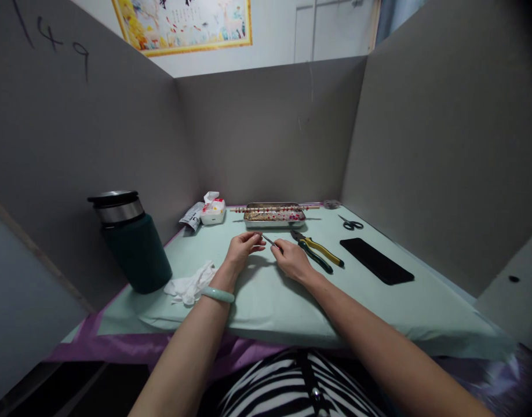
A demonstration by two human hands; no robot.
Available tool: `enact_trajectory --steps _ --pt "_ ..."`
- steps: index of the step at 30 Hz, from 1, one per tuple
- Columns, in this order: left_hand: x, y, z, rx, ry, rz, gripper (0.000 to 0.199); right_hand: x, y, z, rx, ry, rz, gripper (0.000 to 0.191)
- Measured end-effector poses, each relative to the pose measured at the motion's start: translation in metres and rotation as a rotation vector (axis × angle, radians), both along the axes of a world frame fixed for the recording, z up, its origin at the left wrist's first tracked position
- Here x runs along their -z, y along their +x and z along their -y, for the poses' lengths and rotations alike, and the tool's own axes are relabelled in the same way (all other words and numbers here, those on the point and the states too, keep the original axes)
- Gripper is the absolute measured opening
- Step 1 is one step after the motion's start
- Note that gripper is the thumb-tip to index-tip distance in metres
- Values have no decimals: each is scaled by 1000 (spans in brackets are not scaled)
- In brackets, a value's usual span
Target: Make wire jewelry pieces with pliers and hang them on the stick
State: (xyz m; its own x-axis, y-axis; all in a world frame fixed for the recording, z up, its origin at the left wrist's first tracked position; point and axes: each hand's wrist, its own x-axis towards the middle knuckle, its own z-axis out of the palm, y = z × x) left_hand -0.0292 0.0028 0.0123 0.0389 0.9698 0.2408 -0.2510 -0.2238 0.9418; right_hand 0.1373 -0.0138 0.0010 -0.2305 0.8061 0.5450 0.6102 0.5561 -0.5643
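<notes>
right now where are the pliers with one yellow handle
In the head view, the pliers lie on the pale green cloth, just right of the right hand and left of the flat black object.

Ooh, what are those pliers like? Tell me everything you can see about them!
The pliers have a dark, metal-looking head and two long handles: one dark green, one yellow with a dark tip. The handles are spread apart. They lie on the pale green cloth, head pointing away and to the left, handle ends toward the right. They're just right of the person's right hand; I can't tell whether it touches them. The jaws are too small to make out clearly.
</notes>
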Motion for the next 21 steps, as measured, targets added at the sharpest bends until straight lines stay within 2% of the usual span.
enact_trajectory --steps 3,5,8,11,15,21 --pt "-1 -1 1 -46 -3 -52 32 -3 -1 0 -39 -90 -84 22" --pt "-2 -1 1 -71 -3 -51 32 -6 -1 0 -116 -269 -213 23" --pt "-2 0 1 -64 7 -9 32 -10 -1 1 -310 -618 -478 23" --pt "-2 0 2 -56 28 24 33 -10 1 2 -495 -825 -639 24" --pt "-4 1 4 -80 55 25 31 -8 1 3 -579 -899 -672 25" --pt "-6 4 6 -131 77 -31 24 -8 -2 5 -561 -952 -649 24"
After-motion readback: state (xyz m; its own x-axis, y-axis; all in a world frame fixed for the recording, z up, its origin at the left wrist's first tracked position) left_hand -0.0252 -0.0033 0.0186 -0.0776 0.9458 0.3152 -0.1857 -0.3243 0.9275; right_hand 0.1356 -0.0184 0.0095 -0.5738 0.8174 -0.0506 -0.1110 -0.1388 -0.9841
